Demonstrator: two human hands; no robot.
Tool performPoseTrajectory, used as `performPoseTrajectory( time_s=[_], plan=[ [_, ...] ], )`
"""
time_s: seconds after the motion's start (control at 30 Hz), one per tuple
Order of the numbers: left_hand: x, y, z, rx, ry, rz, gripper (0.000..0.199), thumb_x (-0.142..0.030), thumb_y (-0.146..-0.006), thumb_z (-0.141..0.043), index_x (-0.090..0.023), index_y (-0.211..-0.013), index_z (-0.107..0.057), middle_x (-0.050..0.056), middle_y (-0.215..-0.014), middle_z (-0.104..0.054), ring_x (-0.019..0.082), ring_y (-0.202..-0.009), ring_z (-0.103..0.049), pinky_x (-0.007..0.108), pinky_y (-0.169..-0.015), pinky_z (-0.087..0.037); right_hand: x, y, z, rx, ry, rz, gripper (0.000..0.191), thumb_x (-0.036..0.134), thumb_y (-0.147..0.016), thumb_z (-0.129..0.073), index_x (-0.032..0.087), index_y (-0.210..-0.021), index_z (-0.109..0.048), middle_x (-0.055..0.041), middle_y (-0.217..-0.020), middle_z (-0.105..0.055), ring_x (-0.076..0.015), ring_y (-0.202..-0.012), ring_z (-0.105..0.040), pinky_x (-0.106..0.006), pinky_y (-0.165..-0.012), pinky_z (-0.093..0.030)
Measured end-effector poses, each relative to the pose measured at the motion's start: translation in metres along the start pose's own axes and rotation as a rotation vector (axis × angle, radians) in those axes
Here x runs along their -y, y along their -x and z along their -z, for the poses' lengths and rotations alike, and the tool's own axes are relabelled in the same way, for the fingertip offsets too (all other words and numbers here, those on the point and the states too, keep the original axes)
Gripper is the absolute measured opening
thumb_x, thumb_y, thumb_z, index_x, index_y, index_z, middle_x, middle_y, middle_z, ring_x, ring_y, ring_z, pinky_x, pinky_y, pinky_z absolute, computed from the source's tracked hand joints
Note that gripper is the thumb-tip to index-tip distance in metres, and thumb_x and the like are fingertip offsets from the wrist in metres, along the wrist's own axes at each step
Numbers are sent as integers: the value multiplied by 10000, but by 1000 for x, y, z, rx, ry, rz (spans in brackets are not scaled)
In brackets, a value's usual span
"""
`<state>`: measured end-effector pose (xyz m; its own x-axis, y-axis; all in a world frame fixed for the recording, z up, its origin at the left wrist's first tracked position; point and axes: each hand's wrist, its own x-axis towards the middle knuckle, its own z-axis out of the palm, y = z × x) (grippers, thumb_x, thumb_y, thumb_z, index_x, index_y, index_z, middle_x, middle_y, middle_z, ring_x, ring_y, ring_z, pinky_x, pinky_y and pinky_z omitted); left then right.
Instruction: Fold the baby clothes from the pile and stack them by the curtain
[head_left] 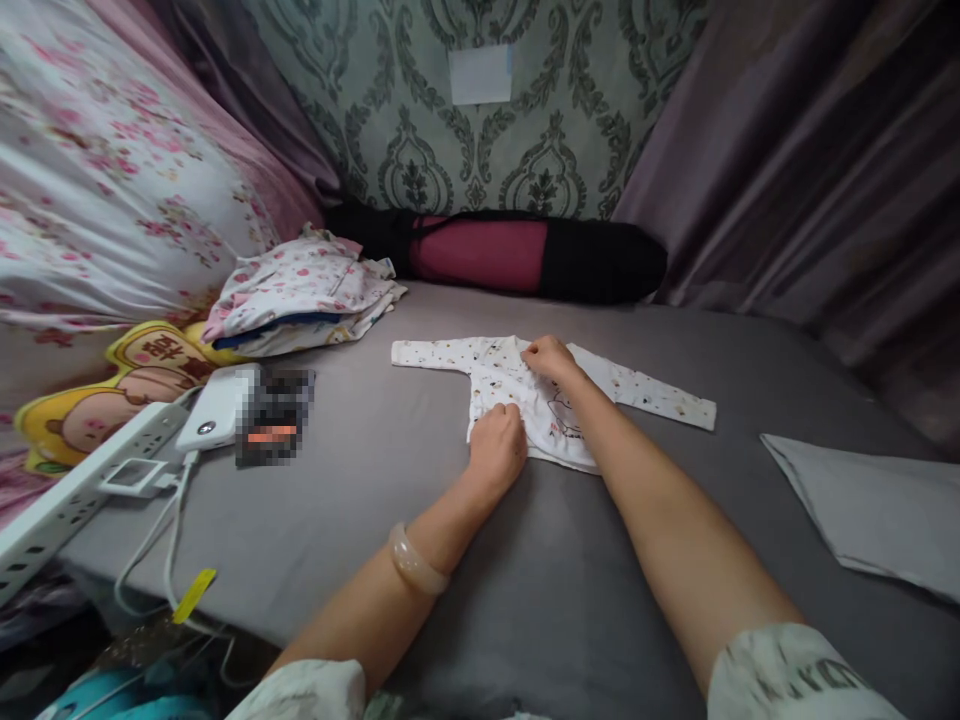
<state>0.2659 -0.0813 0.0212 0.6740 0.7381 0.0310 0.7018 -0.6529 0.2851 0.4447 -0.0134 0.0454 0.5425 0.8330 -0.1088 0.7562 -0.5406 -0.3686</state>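
Note:
A small white long-sleeved baby top (495,385) with a fine dotted print lies spread on the grey sheet, its sleeves stretched out to both sides. My left hand (499,445) is closed at the lower left side of the top, fingers curled onto the cloth. Near the neckline, my right hand (551,360) pinches the fabric between thumb and fingers. A line drawing on the chest is partly covered by my right forearm. On my left wrist sits a pale bangle (415,562).
Folded clothes (307,290) are stacked at the back left, beside yellow cartoon cushions (127,395). A white power bank (217,408) and a power strip (82,485) with cables lie left. A black and maroon bag (480,252) runs along the wall. Grey folded cloth (885,510) lies right.

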Motion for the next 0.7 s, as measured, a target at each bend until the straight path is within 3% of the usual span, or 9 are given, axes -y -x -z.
performPoseTrajectory(
  time_s=[0.2,0.33,0.43,0.53,0.7],
  plan=[
    [2,0,10,-27,-22,-24,180,-233,-934,-401,-141,-983,-549,155,-1082,-578,291,-1065,-526,410,-896,-418,14,-15,-1,170,130,-72,253,219,-732,-648,138,-961,-718,-102,-822,-714,-219,-809,-663,-255,-660,-464],
    [6,-2,7,-27,43,-111,160,-150,-879,-436,-122,-1014,-519,188,-1219,-525,299,-1205,-461,469,-1039,-335,16,-15,1,222,180,-10,224,190,-775,-602,139,-962,-714,-114,-885,-719,-229,-859,-667,-267,-693,-465],
    [9,-4,0,-6,89,-77,242,-150,-866,-436,-99,-1101,-470,231,-1422,-375,350,-1394,-265,534,-1115,-230,12,-12,2,77,285,90,226,188,-836,-552,147,-997,-706,-143,-1046,-700,-262,-1023,-626,-344,-865,-439],
    [11,-6,-6,70,116,-13,285,-187,-889,-407,-74,-1149,-437,260,-1512,-248,378,-1452,-109,549,-1144,-172,6,-9,-1,-106,405,209,265,153,-881,-494,122,-1066,-682,-184,-1171,-644,-293,-1152,-554,-424,-983,-358],
    [15,-8,-3,150,119,-10,298,-220,-883,-422,-119,-1163,-435,225,-1536,-243,366,-1458,-109,563,-1146,-161,-4,-8,-13,-121,395,246,306,101,-886,-463,113,-1118,-662,-186,-1170,-640,-278,-1134,-560,-362,-928,-390]
  ],
)
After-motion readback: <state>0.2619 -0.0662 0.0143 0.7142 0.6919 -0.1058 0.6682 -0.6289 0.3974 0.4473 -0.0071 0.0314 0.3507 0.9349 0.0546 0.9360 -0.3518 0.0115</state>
